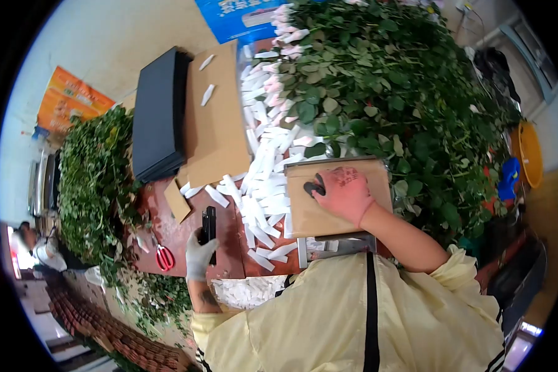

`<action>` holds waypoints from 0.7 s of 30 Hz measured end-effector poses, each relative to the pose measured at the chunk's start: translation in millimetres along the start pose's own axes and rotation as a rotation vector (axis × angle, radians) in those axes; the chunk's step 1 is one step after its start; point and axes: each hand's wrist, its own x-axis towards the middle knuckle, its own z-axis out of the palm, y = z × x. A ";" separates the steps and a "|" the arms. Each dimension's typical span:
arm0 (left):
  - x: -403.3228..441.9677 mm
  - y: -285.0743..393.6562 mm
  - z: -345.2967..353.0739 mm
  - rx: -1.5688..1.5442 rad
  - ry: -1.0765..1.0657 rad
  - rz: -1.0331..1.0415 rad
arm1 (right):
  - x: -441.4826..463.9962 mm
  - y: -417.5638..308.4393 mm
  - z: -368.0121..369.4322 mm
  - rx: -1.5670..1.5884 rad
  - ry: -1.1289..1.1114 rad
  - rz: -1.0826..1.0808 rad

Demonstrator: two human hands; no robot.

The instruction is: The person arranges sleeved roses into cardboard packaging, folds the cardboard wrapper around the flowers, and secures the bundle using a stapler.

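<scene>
My left hand, in a white glove, is closed round a black stapler at the front of the reddish table. Red-handled scissors lie to its left. My right hand wears a pink glove with dark fingertips and rests on a cardboard-faced board with dark edges. Its fingers are curled, and whatever they may hold is hidden. Between my hands, many white paper strips lie scattered over the table.
A large heap of leafy rose stems fills the right, with pale wrapped heads along its left side. Black boards stand stacked beside a cardboard sheet. More greenery is at left. White pieces fill a container near my body.
</scene>
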 end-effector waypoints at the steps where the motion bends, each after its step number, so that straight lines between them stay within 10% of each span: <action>1: -9.4 16.3 1.5 0.005 -0.019 0.005 | -1.3 0.5 1.3 -0.014 0.040 -0.028; 3: -35.5 48.4 11.8 -0.270 -0.087 0.267 | -1.9 -0.8 -0.8 -0.030 0.055 -0.063; 8: -63.9 137.9 42.1 0.153 -0.200 0.579 | -0.2 -1.7 -0.5 -0.062 -0.018 -0.040; 16: -36.9 141.9 48.7 -0.309 -0.770 0.220 | 1.1 0.7 -0.4 -0.048 -0.042 -0.071; 21: -5.3 127.5 56.0 -0.245 -0.860 0.429 | 2.1 -0.2 -2.8 -0.042 -0.073 -0.053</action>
